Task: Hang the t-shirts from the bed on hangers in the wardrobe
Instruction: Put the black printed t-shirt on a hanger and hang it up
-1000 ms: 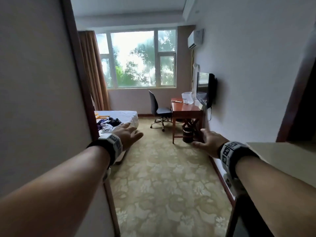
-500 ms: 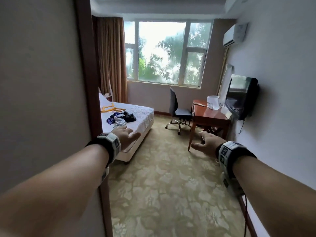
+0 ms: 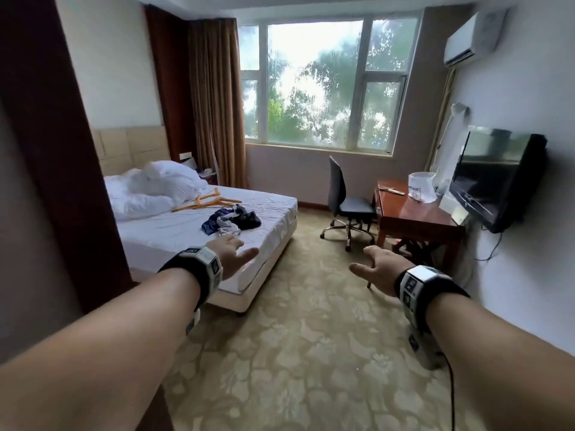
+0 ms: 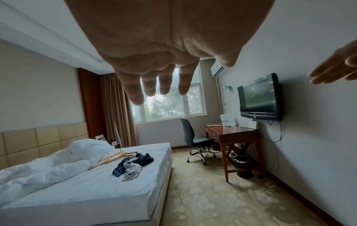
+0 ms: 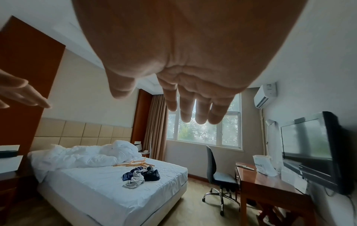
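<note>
A crumpled pile of t-shirts (image 3: 231, 223) (image 4: 133, 165) (image 5: 141, 175), dark blue, grey and black, lies in the middle of the white bed (image 3: 174, 241) (image 4: 92, 197) (image 5: 100, 192). Several orange wooden hangers (image 3: 207, 203) (image 4: 111, 158) (image 5: 135, 163) lie just behind the pile, by the rumpled duvet. My left hand (image 3: 231, 255) (image 4: 160, 85) is held out in the air short of the bed's near corner, fingers straight, holding nothing. My right hand (image 3: 378, 269) (image 5: 193, 110) is held out over the carpet, also empty with straight fingers. No wardrobe is in view.
A dark wood panel (image 3: 62, 150) stands close on my left. An office chair (image 3: 345, 203) and a wooden desk (image 3: 417, 222) with a white bag stand at the right, under a wall television (image 3: 494, 178). Patterned carpet (image 3: 311, 353) lies between bed and desk.
The view has moved forward past the left wall edge into the room, so the bed, shirts and hangers are closer and fully in sight. Both hands stay held out and empty.
</note>
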Available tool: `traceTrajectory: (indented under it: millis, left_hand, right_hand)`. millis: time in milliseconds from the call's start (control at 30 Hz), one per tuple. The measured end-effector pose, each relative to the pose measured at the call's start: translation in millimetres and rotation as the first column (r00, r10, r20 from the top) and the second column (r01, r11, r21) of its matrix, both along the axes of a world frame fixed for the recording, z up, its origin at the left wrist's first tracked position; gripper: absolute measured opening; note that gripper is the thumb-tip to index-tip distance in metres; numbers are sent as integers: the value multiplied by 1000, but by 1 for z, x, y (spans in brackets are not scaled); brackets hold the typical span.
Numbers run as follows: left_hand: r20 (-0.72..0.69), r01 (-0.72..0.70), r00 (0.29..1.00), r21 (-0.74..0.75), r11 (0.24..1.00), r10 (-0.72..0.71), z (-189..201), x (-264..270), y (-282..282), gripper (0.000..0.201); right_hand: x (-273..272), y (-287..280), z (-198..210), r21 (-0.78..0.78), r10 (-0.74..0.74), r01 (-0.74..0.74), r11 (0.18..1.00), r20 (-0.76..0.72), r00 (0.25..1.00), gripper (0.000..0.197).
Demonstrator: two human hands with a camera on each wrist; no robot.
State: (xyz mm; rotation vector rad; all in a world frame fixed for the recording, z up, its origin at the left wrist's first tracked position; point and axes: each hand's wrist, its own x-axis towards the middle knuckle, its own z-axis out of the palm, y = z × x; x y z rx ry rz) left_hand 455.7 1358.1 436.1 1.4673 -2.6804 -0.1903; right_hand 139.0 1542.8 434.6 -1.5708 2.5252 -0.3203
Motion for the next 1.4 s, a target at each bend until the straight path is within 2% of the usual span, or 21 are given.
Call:
traceTrajectory:
  millis: [167,367,500,633,900,1067,1167,1400]
  left_hand:
    - [8,-100,995,-37,994,100,11,-48,-79,71]
    - [7,-261,965,-73,963,262,44,-100,-163,65]
    - [37,-325,945,-20,945,326,26,-121,-212,70]
    - [9,-363,932,13,932,363,8,-138,-265,74]
    - [-45,-323,945,45,945,325,-9,-204,-406,61]
    - [-95,-279,955,24,960,280,-3,-243,-531,68]
    - [-107,-242,966,-30,970,237,6,-264,-597,69]
    - [-54,-194,980,-12,981,193,-17,-304,-720,69]
  right_hand:
    - [-60,-103,5,-31,79,-79,996,10,997,76]
    - [-124,-234,27,-48,152,-153,987,-22,988,82]
    - [-144,-293,23,48,236,-234,971,-54,970,63]
    - [-164,-347,6,85,262,-255,963,-77,962,70]
    - [-217,-478,1,108,274,-268,957,-50,960,67]
    - [-258,-591,13,26,189,-189,982,-20,982,80]
    - [-275,-650,16,-13,175,-175,984,-6,984,79]
    - [-312,-768,-20,20,140,-140,990,16,990,79]
